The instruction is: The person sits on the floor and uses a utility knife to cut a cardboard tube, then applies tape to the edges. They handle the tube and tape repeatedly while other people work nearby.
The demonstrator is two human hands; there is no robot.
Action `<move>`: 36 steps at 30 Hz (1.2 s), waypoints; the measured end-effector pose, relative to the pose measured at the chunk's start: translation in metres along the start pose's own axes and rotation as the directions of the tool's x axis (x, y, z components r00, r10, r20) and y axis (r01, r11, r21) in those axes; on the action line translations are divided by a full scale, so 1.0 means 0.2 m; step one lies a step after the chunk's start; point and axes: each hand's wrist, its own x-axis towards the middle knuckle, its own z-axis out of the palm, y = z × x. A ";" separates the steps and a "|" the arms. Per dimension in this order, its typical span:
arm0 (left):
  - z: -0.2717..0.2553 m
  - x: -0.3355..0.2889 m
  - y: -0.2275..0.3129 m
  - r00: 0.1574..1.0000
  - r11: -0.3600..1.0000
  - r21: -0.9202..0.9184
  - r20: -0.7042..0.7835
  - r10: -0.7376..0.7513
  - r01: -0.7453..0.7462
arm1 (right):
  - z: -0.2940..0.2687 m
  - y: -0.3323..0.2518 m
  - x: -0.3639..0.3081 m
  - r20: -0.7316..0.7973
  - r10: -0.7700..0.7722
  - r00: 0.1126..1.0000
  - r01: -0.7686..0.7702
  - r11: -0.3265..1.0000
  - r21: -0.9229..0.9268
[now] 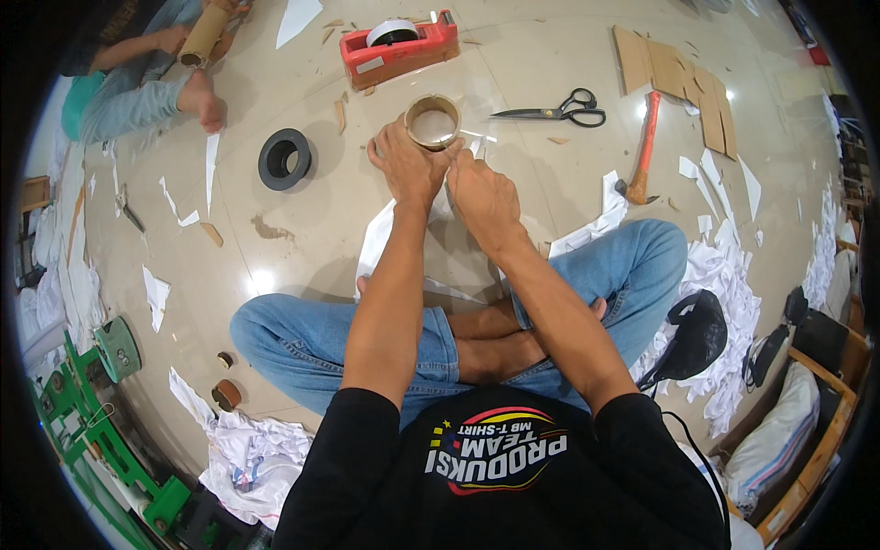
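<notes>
Left grip (410, 163) on round, hollow tan tube (433, 101)

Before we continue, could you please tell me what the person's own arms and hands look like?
The black fabric T-shirt has plain short sleeves, leaving both forearms bare. The left hand and right hand wear no gloves, and no watch or bracelet shows.
</notes>
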 end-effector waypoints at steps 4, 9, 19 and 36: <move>0.01 0.00 -0.01 1.000 1.000 0.013 0.002 0.004 -0.004 | -0.01 0.00 0.00 0.006 -0.008 1.000 0.008 1.000 0.005; 0.02 0.00 -0.02 1.000 1.000 0.022 -0.005 0.002 -0.002 | -0.02 0.00 0.01 0.042 0.011 0.999 -0.013 0.999 0.034; 0.01 0.00 -0.01 1.000 1.000 0.017 -0.014 0.007 -0.006 | -0.09 -0.04 0.03 0.141 0.011 0.990 -0.004 0.999 -0.054; 0.03 0.03 -0.05 1.000 0.998 -0.061 -0.014 -0.006 0.005 | -0.13 -0.15 0.13 0.237 0.071 0.969 -0.021 0.978 -0.206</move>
